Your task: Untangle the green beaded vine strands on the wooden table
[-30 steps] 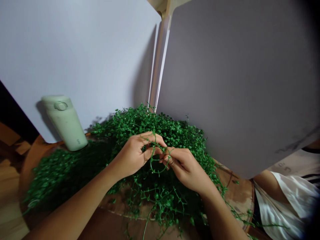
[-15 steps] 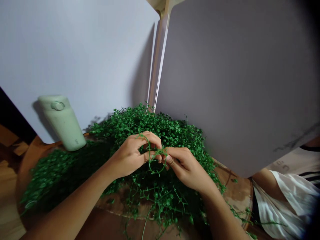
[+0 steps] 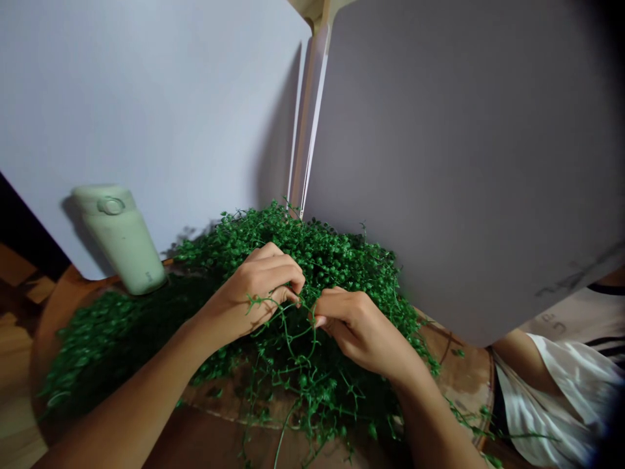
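Observation:
A thin looped green stem (image 3: 288, 335) with small side shoots hangs between my two hands. My left hand (image 3: 261, 286) pinches it from the left, fingers curled and fingertips partly hidden. On the right, my right hand (image 3: 354, 322) pinches the same stem between thumb and index finger. A small gap separates the fingertips. Behind and below both hands spreads a large heap of green plant strands (image 3: 312, 247), with loose tendrils trailing over its front edge.
A pale green bottle (image 3: 127, 241) stands at the left beside more greenery (image 3: 107, 339). Two upright boards, one light (image 3: 170, 104) and one grey (image 3: 439, 150), meet behind the round wooden table (image 3: 469, 371). A person in white clothing (image 3: 561, 378) sits at the right.
My left hand has moved slightly left and turned, and the gap between my hands has widened. The looped stem has shifted and opened out lower between them.

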A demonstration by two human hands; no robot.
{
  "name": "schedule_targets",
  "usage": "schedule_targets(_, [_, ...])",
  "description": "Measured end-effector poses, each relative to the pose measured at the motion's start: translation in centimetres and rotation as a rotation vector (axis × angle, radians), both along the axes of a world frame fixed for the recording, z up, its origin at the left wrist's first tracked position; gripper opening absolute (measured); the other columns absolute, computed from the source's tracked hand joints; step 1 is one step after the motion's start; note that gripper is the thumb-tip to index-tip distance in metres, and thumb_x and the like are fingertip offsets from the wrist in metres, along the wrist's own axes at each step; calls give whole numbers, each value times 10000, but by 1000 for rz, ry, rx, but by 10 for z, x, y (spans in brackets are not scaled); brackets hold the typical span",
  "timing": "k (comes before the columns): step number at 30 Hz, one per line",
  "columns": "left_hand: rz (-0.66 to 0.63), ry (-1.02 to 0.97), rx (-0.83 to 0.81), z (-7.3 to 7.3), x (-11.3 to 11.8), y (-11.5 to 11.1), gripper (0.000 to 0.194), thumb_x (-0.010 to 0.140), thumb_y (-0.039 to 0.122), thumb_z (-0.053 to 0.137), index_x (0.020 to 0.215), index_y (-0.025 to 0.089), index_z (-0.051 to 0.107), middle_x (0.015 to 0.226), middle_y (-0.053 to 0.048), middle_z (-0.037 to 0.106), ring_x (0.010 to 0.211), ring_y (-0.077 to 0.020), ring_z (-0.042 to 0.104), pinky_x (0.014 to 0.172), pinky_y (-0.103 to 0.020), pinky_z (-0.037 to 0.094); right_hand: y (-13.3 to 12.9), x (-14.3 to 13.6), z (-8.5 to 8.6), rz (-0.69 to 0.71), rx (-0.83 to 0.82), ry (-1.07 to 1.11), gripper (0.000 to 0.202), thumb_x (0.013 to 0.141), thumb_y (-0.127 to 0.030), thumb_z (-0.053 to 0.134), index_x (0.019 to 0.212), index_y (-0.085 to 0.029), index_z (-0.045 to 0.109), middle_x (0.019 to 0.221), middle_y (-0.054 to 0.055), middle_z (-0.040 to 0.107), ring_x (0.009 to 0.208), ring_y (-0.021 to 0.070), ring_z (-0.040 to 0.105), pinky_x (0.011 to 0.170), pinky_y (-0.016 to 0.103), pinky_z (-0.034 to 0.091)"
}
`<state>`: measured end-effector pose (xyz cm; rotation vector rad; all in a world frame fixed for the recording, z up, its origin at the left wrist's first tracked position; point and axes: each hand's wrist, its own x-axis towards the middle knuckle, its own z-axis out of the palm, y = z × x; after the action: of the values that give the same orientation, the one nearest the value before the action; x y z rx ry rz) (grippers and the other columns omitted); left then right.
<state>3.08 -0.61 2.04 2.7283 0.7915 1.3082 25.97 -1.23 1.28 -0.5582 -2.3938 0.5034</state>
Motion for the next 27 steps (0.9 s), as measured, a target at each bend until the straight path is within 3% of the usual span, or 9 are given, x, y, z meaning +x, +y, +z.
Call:
schedule_targets(5, [107,35,112,3,2,-9,229,985,54,496,827,204,569,824,6,677,927,-179,522,844,-299,394,1,1,2,73,27,-7,294,875,57,425,764,-204,502,711,-21,576,717,137,502,758,280,372])
schedule_targets(12, [211,76,260,5,11,-11,257,1002,63,481,862,217,631,874,15,733,965,-193,552,844,-341,366,1,5,10,104,70,-6,290,902,36,432,776,-207,529,723,-15,604,720,143,533,783,303,400])
schedule_targets(15, [344,15,390,12,-16,-1,276,992,55,471,867,229,645,856,6,723,924,-199,573,827,-351,396,-5,5,12,218,37,20,273,992,-74,467,769,-213,541,720,-9,621,707,144,544,796,317,419])
schedule_targets(17, [551,-130,483,18,-46,7,175,965,98,569,861,223,635,822,7,685,864,-189,563,786,-325,423,-9,5,11,270,7,80,292,1038,-171,486,754,-214,542,705,-8,620,697,142,547,798,320,428])
schedule_targets(19, [756,-277,463,22,-73,12,70,913,187,699,909,217,636,843,21,639,810,-168,540,764,-303,426,-9,2,8,170,-19,210,347,1066,-266,481,729,-206,537,691,-2,605,681,136,544,750,304,431])
schedule_targets(21, [847,-364,444,22,-86,14,124,870,220,745,923,209,634,831,18,604,759,-157,517,761,-306,433,-4,-1,4,-21,-84,383,393,1079,-359,467,731,-198,550,677,3,587,645,129,531,663,279,422])
schedule_targets(24, [814,-347,419,18,-83,14,122,862,195,704,923,199,598,871,-15,615,820,-186,541,840,-350,463,9,-5,-1,-208,-282,609,358,1066,-461,479,869,-190,605,660,-5,589,569,118,505,551,250,400])
schedule_targets(27, [765,-333,409,14,-76,15,149,831,133,660,903,207,554,902,-29,633,880,-209,548,906,-380,468,17,-5,-4,-220,-433,783,295,1037,-473,533,971,-192,592,710,0,631,574,114,533,544,241,419])
